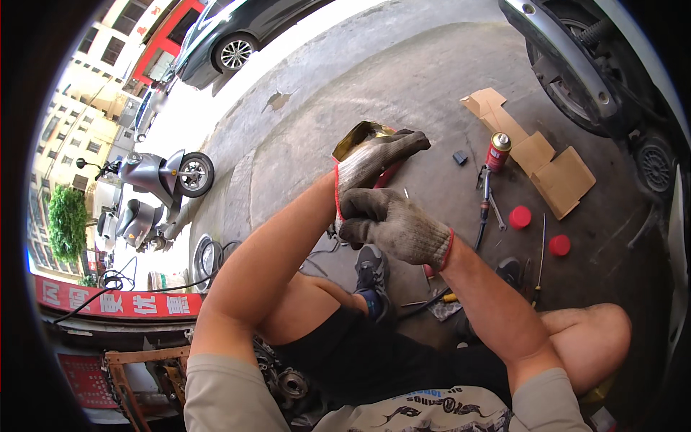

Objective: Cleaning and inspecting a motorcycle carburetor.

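Both my hands wear grey-white knit work gloves with red-edged cuffs. My left hand (381,156) stretches toward the right with its fingers extended and nothing seen in them. Below it, my right hand (402,227) has its fingers bent in at the wrist of the left glove (353,171), pinching the cuff. Behind the left hand lies a crumpled gold-coloured open packet (353,138), partly hidden. Something red under the left hand is mostly covered.
To the right are a red gas canister (498,153) with a torch, flattened cardboard (558,176), a spanner (497,210), red caps (520,217) and a long screwdriver (541,263). A vehicle wheel (656,167) stands at far right; scooters (147,173) stand left. Machine parts (291,384) lie lower left.
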Motion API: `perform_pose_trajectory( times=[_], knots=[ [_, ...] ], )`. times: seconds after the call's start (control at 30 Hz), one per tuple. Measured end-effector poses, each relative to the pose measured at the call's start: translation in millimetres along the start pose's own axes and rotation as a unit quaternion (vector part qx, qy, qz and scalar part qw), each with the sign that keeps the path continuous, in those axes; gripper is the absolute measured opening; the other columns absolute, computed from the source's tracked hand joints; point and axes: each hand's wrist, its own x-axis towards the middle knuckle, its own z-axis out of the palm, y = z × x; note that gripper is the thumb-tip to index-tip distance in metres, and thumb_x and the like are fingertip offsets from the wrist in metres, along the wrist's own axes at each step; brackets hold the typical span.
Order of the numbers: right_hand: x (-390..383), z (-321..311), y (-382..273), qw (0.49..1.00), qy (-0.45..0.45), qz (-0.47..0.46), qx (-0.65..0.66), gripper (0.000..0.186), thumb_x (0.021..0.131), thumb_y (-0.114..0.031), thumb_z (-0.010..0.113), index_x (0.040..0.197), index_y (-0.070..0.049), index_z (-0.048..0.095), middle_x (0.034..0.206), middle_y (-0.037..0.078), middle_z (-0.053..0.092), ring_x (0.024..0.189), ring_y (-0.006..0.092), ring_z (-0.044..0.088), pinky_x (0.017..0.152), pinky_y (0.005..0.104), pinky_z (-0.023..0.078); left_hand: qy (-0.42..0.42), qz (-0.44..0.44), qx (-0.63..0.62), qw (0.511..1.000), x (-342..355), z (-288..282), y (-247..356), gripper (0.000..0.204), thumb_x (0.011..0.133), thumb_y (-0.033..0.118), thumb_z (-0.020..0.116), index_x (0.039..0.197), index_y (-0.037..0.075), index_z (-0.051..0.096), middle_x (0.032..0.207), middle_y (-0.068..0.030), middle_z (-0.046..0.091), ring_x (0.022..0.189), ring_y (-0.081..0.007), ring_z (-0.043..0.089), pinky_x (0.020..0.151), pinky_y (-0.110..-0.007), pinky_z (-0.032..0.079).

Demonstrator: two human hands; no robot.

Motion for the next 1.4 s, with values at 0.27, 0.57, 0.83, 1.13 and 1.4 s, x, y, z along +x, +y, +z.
perform_pose_trajectory(
  times=[0.27,0.57,0.83,1.13,1.4],
  knots=[
    [-4.5,-16.1,4.5,0.999,-0.024,0.024,0.036,0.014,0.096,-0.002,0.069,0.11,-0.005,0.068,0.094,-0.003,0.066,0.086,0.0068,0.059,0.079,0.0269,0.051,0.084,-0.312,-0.153,0.934,14.0,16.3,21.7,0.06,0.105,0.055,0.051,0.137,0.005,0.062,0.129,-0.0094,0.067,0.119,-0.0204,0.061,0.104,-0.034,0.046],
    [0.4,-15.2,12.4,0.995,-0.007,0.022,0.092,0.008,0.094,-0.005,0.068,0.101,-0.001,0.067,0.085,0.003,0.067,0.079,0.0103,0.061,0.074,0.029,0.052,0.093,-0.283,0.062,0.953,9.5,10.3,14.2,0.04,0.095,0.029,0.058,0.125,0.007,0.071,0.118,-0.0207,0.072,0.115,-0.0364,0.067,0.101,-0.042,0.05],
    [16.9,-39.2,39.3,0.991,0.12,0.046,-0.038,0.019,0.097,-0.013,0.066,0.109,0.001,0.069,0.094,0.005,0.07,0.085,0.011,0.064,0.078,0.0285,0.054,0.197,-0.34,0.02,0.919,-23.5,-66.7,1.4,0.04,0.101,0.03,0.059,0.129,0.002,0.067,0.11,-0.0055,0.07,0.095,-0.0155,0.061,0.082,-0.03,0.049],
    [20.0,-68.4,112.9,0.956,0.228,0.179,0.031,0.024,0.102,-0.025,0.059,0.105,-0.002,0.068,0.071,0.003,0.062,0.058,0.0096,0.053,0.059,0.0266,0.049,-0.021,-0.543,0.174,0.821,-139.9,-64.2,-111.9,0.052,0.094,0.041,0.06,0.127,0.002,0.068,0.105,-0.0171,0.074,0.088,-0.0277,0.072,0.082,-0.04,0.056],
    [31.6,-61.6,231.2,0.902,0.264,0.341,-0.003,0.025,0.097,-0.012,0.063,0.119,-0.002,0.067,0.095,0.006,0.069,0.078,0.0124,0.063,0.064,0.0289,0.053,-0.09,-0.581,0.114,0.801,-167.1,3.1,-217.7,0.069,0.096,0.054,0.055,0.134,-0.002,0.063,0.134,-0.0286,0.063,0.128,-0.0401,0.059,0.108,-0.042,0.045]
  ],
)
